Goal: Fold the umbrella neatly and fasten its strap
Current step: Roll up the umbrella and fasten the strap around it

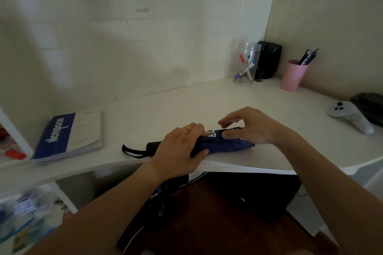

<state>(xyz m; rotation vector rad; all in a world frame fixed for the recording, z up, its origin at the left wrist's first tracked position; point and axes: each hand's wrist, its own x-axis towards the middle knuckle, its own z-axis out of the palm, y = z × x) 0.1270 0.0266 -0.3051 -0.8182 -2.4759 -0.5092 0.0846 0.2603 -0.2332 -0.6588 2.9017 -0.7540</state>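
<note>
A folded dark blue umbrella [230,146] with white lettering lies along the front edge of the white desk [165,107]. Its black handle [153,146] and black wrist loop [132,151] point left. My left hand [180,147], wearing a gold ring, wraps around the umbrella's middle near the handle. My right hand [250,125] rests over the canopy end, thumb pressing on the fabric and fingers slightly raised and curled above it. A thin dark strap edge shows under the right fingers; whether it is fastened I cannot tell.
A blue and white notebook [68,136] lies at the left. At the back stand a clear jar of markers [246,64], a black speaker [268,59] and a pink cup of pens [293,74]. A white controller [350,116] lies at the right.
</note>
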